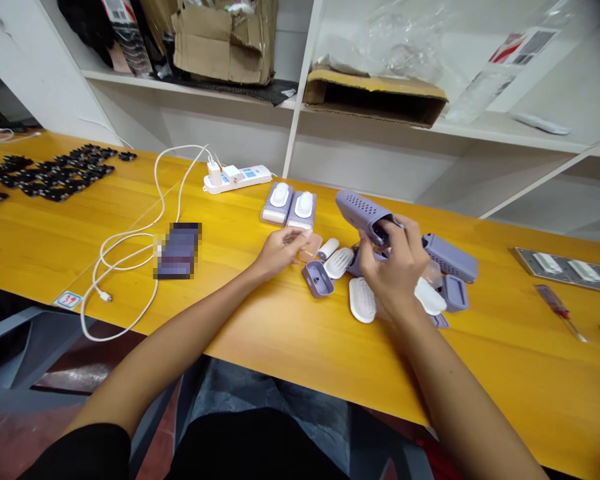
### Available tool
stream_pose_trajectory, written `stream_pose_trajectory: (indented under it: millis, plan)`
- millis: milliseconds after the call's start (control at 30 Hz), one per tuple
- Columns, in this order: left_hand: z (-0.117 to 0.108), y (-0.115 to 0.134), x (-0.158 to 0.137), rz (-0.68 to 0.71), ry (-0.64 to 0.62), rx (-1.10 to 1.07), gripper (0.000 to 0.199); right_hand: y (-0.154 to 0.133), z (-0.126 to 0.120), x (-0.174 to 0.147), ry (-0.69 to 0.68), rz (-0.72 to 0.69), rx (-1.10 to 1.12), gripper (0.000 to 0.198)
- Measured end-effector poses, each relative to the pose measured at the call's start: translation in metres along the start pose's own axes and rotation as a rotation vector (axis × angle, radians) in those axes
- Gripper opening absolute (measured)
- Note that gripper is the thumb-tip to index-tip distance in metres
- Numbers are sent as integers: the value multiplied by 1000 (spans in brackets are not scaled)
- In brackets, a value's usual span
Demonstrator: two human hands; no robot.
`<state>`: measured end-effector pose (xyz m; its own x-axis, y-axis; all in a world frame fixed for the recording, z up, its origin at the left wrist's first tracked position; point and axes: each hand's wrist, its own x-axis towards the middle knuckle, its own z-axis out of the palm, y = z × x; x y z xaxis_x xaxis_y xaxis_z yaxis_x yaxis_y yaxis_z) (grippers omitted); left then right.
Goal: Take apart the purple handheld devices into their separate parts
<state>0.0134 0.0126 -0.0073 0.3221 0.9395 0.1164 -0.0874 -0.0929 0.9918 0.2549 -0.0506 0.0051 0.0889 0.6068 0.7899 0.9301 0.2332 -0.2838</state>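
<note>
My right hand [397, 260] is wrapped round the open end of a lilac plastic housing [363, 210] with rows of small holes, raised and tilted above the table. My left hand [283, 252] has thumb and fingers pinched together at the edge of a small translucent plastic piece [311, 248]. Between the hands lie a small lilac cup [319, 279], a white slotted oval part [339, 264] and a small white cylindrical part [329, 249]. Nearer me is a white ribbed oval part [363, 300]. Two lilac units with white tops [301, 210] stand just behind my left hand.
More lilac housings [451, 258] and white parts [430, 297] lie right of my right hand. A screwdriver [560, 310] and a metal strip [565, 268] are farther right. To the left are a phone [179, 251], white cable [100, 267], power strip [240, 179] and black parts [55, 173].
</note>
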Motion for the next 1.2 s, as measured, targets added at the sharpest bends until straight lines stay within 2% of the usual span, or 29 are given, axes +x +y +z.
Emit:
stream_pose_trajectory:
  millis: [167,267,500,800,1200]
  plan:
    - [2,-3,-6,221,20,337,20,27,6,5,-95,39,-32,38]
    - [2,-3,-8,290,1,450,17,38,13,3,-185,47,-26,42]
    - [2,-6,-7,302,-11,454,15,41,26,-1,-340,-7,-24,52]
    - [1,-7,-6,306,-24,483,15,38,27,-4,-499,-7,-116,51]
    - [1,-10,-5,324,-38,533,16,46,33,-7,-583,-31,-174,59]
